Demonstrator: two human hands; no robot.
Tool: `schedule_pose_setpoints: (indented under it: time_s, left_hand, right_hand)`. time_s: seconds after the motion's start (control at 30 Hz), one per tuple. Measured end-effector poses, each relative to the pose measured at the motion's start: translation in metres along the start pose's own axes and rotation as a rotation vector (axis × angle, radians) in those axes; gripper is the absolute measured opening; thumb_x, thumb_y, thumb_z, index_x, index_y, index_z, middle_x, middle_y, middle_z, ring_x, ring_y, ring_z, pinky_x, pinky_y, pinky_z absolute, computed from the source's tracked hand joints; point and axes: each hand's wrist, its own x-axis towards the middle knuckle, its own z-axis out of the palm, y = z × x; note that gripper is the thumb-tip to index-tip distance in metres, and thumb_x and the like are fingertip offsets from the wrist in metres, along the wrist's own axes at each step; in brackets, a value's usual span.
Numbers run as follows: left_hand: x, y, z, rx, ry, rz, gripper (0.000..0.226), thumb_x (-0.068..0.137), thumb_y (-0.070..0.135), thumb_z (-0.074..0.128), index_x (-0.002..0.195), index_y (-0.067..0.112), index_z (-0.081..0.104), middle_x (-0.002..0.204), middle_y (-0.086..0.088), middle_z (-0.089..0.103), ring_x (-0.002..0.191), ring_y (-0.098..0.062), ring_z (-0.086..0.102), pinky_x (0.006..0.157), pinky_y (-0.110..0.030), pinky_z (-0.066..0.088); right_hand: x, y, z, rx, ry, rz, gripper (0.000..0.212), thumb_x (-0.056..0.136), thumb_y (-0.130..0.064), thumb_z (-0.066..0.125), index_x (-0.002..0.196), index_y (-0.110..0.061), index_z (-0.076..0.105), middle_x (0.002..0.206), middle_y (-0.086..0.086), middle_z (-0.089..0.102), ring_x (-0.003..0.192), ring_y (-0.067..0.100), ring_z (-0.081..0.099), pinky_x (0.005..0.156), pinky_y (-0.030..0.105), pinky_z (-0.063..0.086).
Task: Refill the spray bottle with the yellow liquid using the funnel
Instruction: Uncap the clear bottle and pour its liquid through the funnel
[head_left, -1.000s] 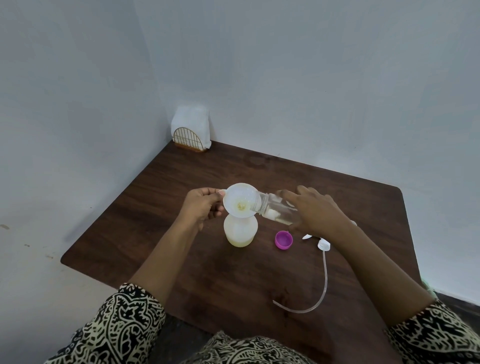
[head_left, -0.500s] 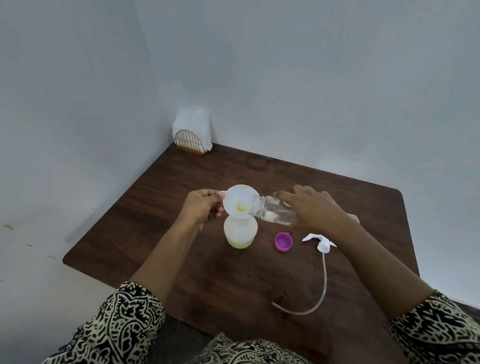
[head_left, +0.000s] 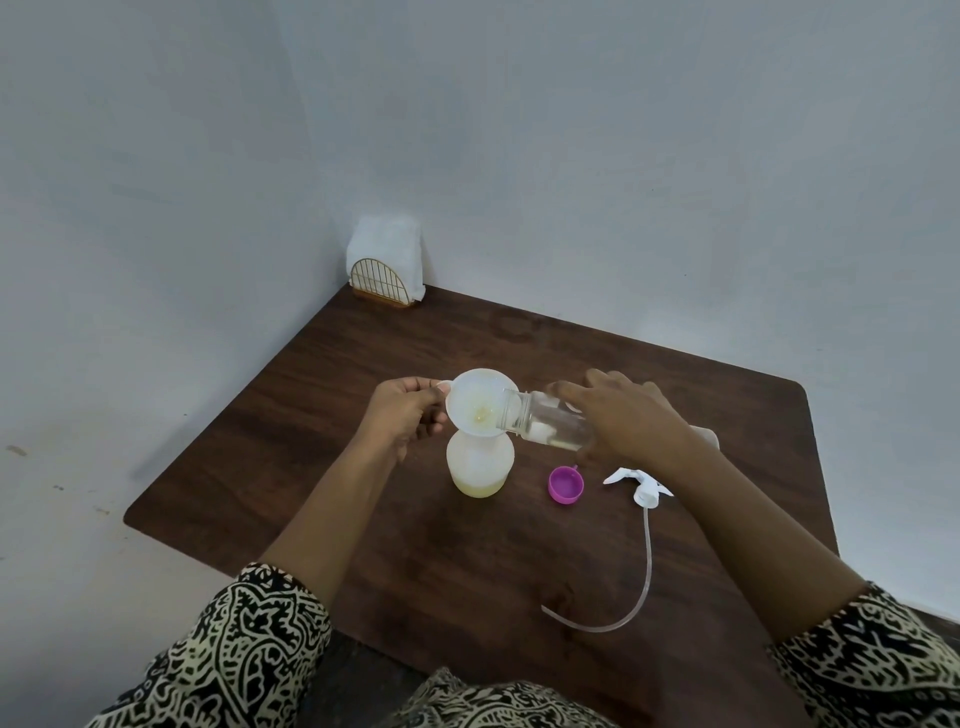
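Observation:
A white translucent spray bottle (head_left: 479, 465) stands upright on the dark wooden table (head_left: 363, 493), a band of yellow liquid at its base. A white funnel (head_left: 480, 401) sits in its neck, with a little yellow liquid at its centre. My left hand (head_left: 408, 410) pinches the funnel's rim tab on the left. My right hand (head_left: 626, 415) grips a clear bottle (head_left: 545, 423) tipped on its side, its mouth over the funnel's right rim. Little liquid shows inside the clear bottle.
A purple cap (head_left: 566, 484) lies open side up right of the spray bottle. The white spray head (head_left: 641, 486) with its long curved tube lies further right. A napkin holder (head_left: 384, 270) stands at the far corner against the walls.
The clear bottle has tilted a little further over the funnel, and my right hand has shifted slightly. The left hand holds the funnel as before.

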Motion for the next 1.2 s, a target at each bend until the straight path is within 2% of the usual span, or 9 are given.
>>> schedule_pose_setpoints:
  time_s: [0.43,0.67,0.93,1.2]
  left_hand:
    - [-0.001,0.0,0.0,-0.004,0.018,-0.03,0.009,0.092,0.01,0.061,0.097,0.006,0.068,0.069,-0.007,0.064,0.053,-0.01,0.054,0.047,-0.02,0.05]
    - [-0.002,0.002,0.0,-0.002,0.014,-0.034,0.008,0.092,0.008,0.06,0.096,0.005,0.067,0.066,-0.007,0.062,0.05,-0.009,0.053,0.045,-0.019,0.049]
    - [-0.002,0.004,0.0,-0.004,0.026,-0.046,0.008,0.093,0.007,0.059,0.093,0.007,0.068,0.065,-0.006,0.063,0.052,-0.009,0.053,0.045,-0.018,0.048]
    - [-0.003,0.006,0.003,-0.052,0.001,-0.035,0.008,0.093,0.005,0.059,0.093,0.003,0.067,0.062,-0.007,0.06,0.041,-0.005,0.051,0.042,-0.016,0.047]
  right_hand:
    - [-0.006,-0.002,0.016,0.111,0.048,0.029,0.074,0.078,-0.043,0.07,0.139,-0.033,0.03,0.124,0.001,0.047,0.114,0.022,0.049,0.087,0.04,0.046]
    - [-0.008,-0.003,0.024,0.185,0.042,0.065,0.081,0.074,-0.035,0.075,0.14,-0.031,0.03,0.126,0.001,0.046,0.114,0.023,0.049,0.087,0.04,0.047]
    - [-0.006,-0.002,0.029,0.282,0.046,0.064,0.081,0.071,-0.035,0.076,0.139,-0.028,0.032,0.124,0.001,0.05,0.108,0.021,0.052,0.081,0.032,0.048]
    - [-0.007,-0.001,0.02,0.436,0.075,0.053,0.072,0.077,-0.034,0.072,0.137,-0.021,0.035,0.12,0.002,0.052,0.09,0.013,0.048,0.07,0.024,0.037]
